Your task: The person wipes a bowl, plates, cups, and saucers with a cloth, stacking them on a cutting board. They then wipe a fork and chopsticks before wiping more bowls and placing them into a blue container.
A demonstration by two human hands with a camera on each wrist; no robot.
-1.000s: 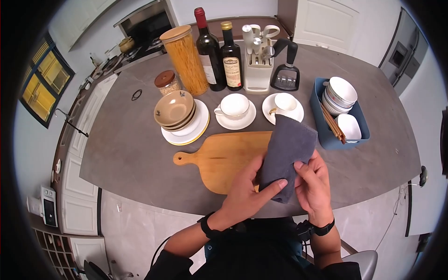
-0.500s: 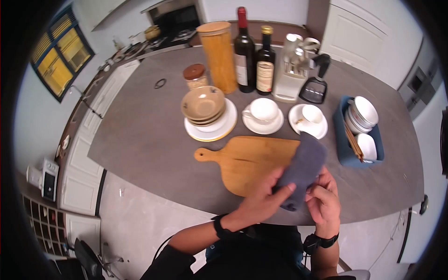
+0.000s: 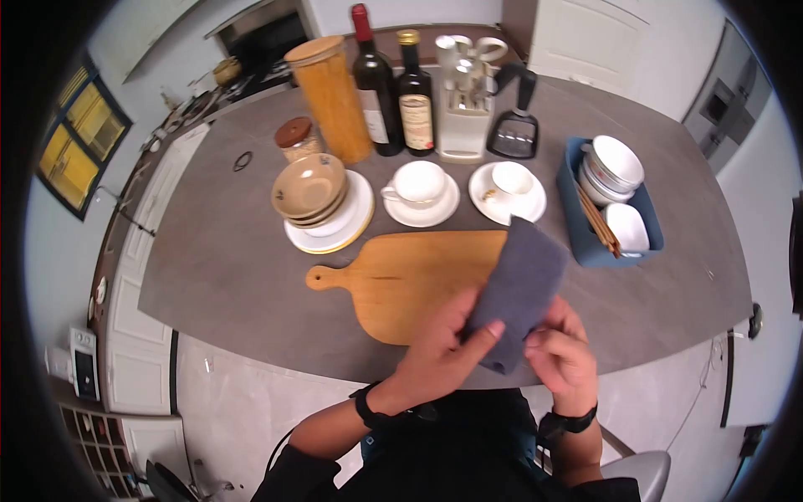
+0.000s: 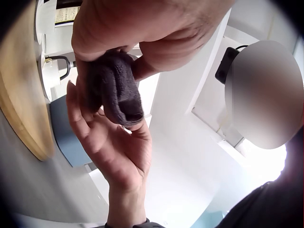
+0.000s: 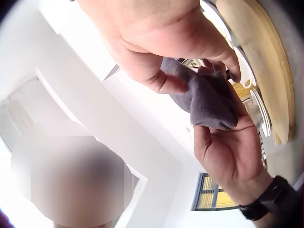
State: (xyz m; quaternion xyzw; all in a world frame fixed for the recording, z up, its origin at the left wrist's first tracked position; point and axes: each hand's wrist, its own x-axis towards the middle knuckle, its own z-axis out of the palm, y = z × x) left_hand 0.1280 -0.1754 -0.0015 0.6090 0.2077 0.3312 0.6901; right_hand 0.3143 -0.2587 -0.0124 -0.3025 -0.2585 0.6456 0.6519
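A folded dark grey cloth [image 3: 525,276] is held up over the right end of a wooden cutting board [image 3: 393,284]. My left hand [image 3: 439,347] grips its lower left side, thumb across the front face. At the lower right edge, the curled fingers and thumb of my right hand [image 3: 565,356] pinch it. The left wrist view shows the cloth's end [image 4: 118,90] as thick, rolled-over layers between both hands. In the right wrist view the right thumb presses on the cloth [image 5: 209,102], while the left hand [image 5: 232,156] supports it from below.
Behind the board stand stacked brown bowls [image 3: 309,188] on plates and two white cups [image 3: 420,182] on saucers. A blue bin [image 3: 585,243] with bowls and chopsticks is at right. Bottles [image 3: 416,109], a pasta jar [image 3: 335,109] and a utensil holder [image 3: 464,125] line the back.
My right thumb has slid off the cloth's front face to its lower right edge, and the right fingers have curled in. The left hand keeps its grip. The head view swung away and back.
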